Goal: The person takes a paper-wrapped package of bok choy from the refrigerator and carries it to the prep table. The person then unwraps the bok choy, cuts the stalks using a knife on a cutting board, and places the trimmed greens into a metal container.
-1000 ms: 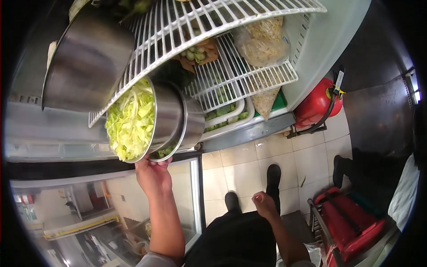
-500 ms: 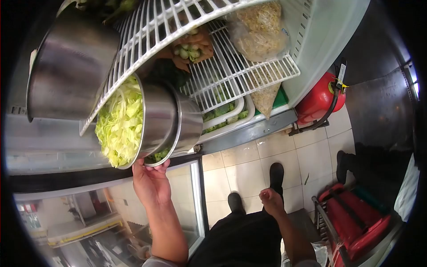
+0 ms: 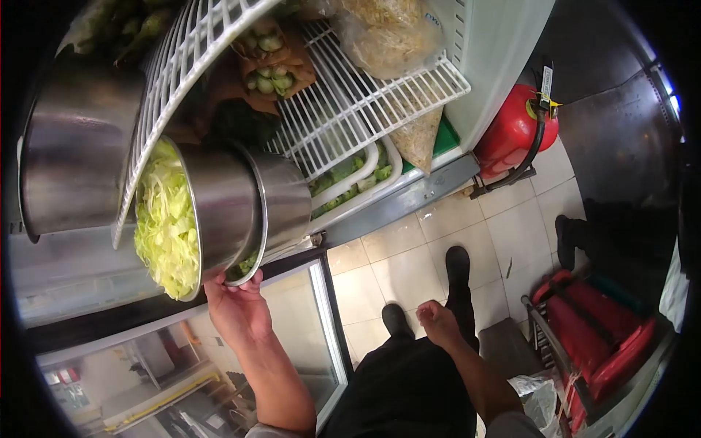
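My left hand (image 3: 239, 310) grips the lower rims of two steel pots, with its fingertips at the edges and the palm turned up. Shredded pale green lettuce (image 3: 169, 223) fills the front pot (image 3: 225, 208), whose mouth faces left in view. Pressed close behind it, the second pot (image 3: 286, 197) shows some darker greens near its rim. Both pots are at the fridge opening, beside the white wire shelf (image 3: 171, 95). Low in front of my body, my right hand (image 3: 436, 319) is curled closed, with nothing visible in it.
A large steel pot (image 3: 80, 146) is at the upper left. Bagged sprouts (image 3: 391, 40) rest on a wire rack. The glass door (image 3: 292, 314) stands open below. A red extinguisher (image 3: 511, 135), red chair (image 3: 595, 328) and another person's shoe (image 3: 564, 241) are at right.
Both held pots and my left hand have shifted left and slightly down in view. The shelves have also shifted left as the view moved. My right hand remains curled low in front of me.
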The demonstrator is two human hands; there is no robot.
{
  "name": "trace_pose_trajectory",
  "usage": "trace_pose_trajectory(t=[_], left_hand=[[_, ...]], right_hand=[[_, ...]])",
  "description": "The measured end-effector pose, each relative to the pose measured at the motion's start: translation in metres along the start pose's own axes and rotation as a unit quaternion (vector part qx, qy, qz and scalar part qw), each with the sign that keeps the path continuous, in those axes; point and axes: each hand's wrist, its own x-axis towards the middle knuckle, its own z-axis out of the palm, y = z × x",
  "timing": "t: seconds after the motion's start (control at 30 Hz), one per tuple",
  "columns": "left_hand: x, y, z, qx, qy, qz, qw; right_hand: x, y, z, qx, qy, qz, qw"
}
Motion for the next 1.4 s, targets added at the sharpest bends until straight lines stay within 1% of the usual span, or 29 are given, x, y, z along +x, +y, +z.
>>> trace_pose_trajectory(t=[0.07,0.1,0.13,0.17,0.2,0.23,0.27,0.3,0.37,0.4,0.43,0.5,0.53,0.57,0.6,0.63,0.67,0.7,0.73,0.77,0.8,0.83,0.87,0.9,1.0,1.13,1.3,1.4], left_hand=[[-0.001,0.000,0.007,0.026,0.038,0.011,0.999],[-0.002,0.000,0.011,0.025,0.037,0.013,0.999],[-0.002,-0.001,0.014,0.036,0.076,0.000,0.996],[-0.003,0.000,0.017,0.046,0.114,-0.014,0.992],[0.000,0.000,0.007,0.042,0.086,-0.021,0.995],[-0.002,0.002,0.014,0.052,0.110,-0.023,0.992],[-0.005,0.003,0.022,0.061,0.134,-0.024,0.989],[-0.007,0.005,0.025,0.037,0.129,-0.028,0.991],[-0.002,0.007,0.017,0.042,0.128,-0.031,0.990],[0.000,0.010,0.014,0.053,0.130,-0.034,0.990],[0.000,0.014,0.015,0.054,0.123,-0.036,0.990],[-0.002,0.019,0.017,0.053,0.134,-0.044,0.989],[-0.002,0.018,0.018,0.046,0.147,-0.046,0.987],[-0.001,0.017,0.016,0.048,0.139,-0.046,0.988],[-0.003,0.016,0.018,0.047,0.143,-0.046,0.988],[-0.007,0.015,0.024,0.063,0.149,-0.038,0.986],[-0.007,0.016,0.027,0.078,0.154,-0.027,0.985],[-0.004,0.017,0.022,0.057,0.127,-0.034,0.990],[-0.006,0.020,0.030,0.058,0.129,-0.044,0.989],[-0.004,0.019,0.030,0.055,0.141,-0.043,0.987],[-0.002,0.018,0.027,0.052,0.153,-0.043,0.986],[-0.003,0.018,0.026,0.050,0.140,-0.035,0.988],[-0.001,0.017,0.023,0.047,0.137,-0.039,0.989],[-0.001,0.016,0.022,0.046,0.130,-0.042,0.990],[-0.001,0.015,0.016,0.064,0.095,-0.051,0.992],[-0.003,0.021,0.027,0.044,0.084,-0.058,0.994],[-0.001,0.019,0.026,0.037,0.092,-0.061,0.993],[0.001,0.018,0.020,0.052,0.079,-0.061,0.994]], right_hand=[[-0.002,-0.006,0.002,0.012,-0.016,-0.004,1.000],[-0.002,-0.015,0.001,0.024,-0.008,-0.036,0.999],[-0.003,-0.024,0.000,0.037,0.001,-0.068,0.997],[0.001,-0.035,-0.003,0.035,0.002,-0.070,0.997],[0.008,-0.058,-0.010,0.078,0.032,-0.132,0.988],[0.014,-0.088,-0.017,0.121,0.060,-0.194,0.972],[0.013,-0.132,-0.025,0.187,0.084,-0.191,0.960],[0.015,-0.177,-0.037,0.178,0.117,-0.229,0.950],[0.020,-0.265,-0.061,0.162,0.154,-0.361,0.906],[0.024,-0.307,-0.072,0.161,0.125,-0.377,0.903],[0.027,-0.348,-0.081,0.174,0.119,-0.382,0.900],[0.043,-0.410,-0.098,0.074,0.180,-0.456,0.868],[0.044,-0.437,-0.109,0.036,0.173,-0.455,0.873],[0.050,-0.462,-0.117,-0.004,0.164,-0.455,0.875],[0.100,-0.471,-0.107,-0.091,0.304,-0.565,0.762],[0.141,-0.474,-0.094,-0.170,0.428,-0.648,0.606],[0.127,-0.487,-0.095,-0.133,0.403,-0.654,0.627],[0.136,-0.500,-0.094,-0.214,0.449,-0.670,0.551],[0.144,-0.513,-0.095,-0.290,0.492,-0.677,0.465],[0.146,-0.508,-0.098,-0.335,0.568,-0.668,0.346],[0.146,-0.513,-0.095,-0.323,0.551,-0.671,0.376],[0.146,-0.517,-0.090,-0.302,0.526,-0.674,0.421],[0.145,-0.520,-0.086,-0.290,0.515,-0.673,0.446],[0.145,-0.521,-0.083,-0.283,0.508,-0.671,0.459],[0.139,-0.524,-0.078,-0.268,0.492,-0.669,0.488],[0.130,-0.519,-0.074,-0.259,0.476,-0.660,0.521],[0.124,-0.518,-0.075,-0.250,0.465,-0.654,0.541],[0.121,-0.516,-0.074,-0.245,0.458,-0.656,0.548]])
